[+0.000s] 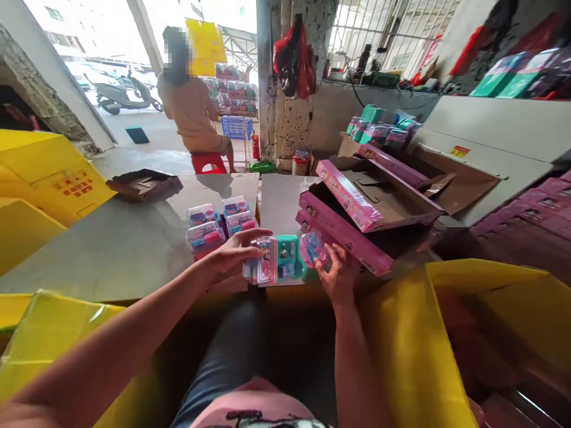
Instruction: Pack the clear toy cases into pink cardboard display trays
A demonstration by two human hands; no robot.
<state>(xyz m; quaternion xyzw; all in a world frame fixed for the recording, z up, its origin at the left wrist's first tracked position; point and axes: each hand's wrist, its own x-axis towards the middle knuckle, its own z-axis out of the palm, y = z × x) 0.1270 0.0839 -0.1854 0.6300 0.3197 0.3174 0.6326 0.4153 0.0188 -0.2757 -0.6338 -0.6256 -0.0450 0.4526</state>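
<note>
A clear plastic toy pack (285,260) with pink and teal parts sits at the near edge of the grey table (125,244). My left hand (232,255) is wrapped over its left end, fingers closed on it. My right hand (335,272) grips its right end from the side. Just behind the left hand lie several similar clear toy packs (220,223) in a cluster. To the right stand open pink cardboard boxes (357,220), stacked and tilted.
Yellow bins stand at the near left (49,333), far left (53,172) and near right (446,333). A brown tray (143,183) lies at the table's far side. A person (191,107) sits on a red stool beyond. Packed boxes (383,128) and a grey machine (491,142) are at right.
</note>
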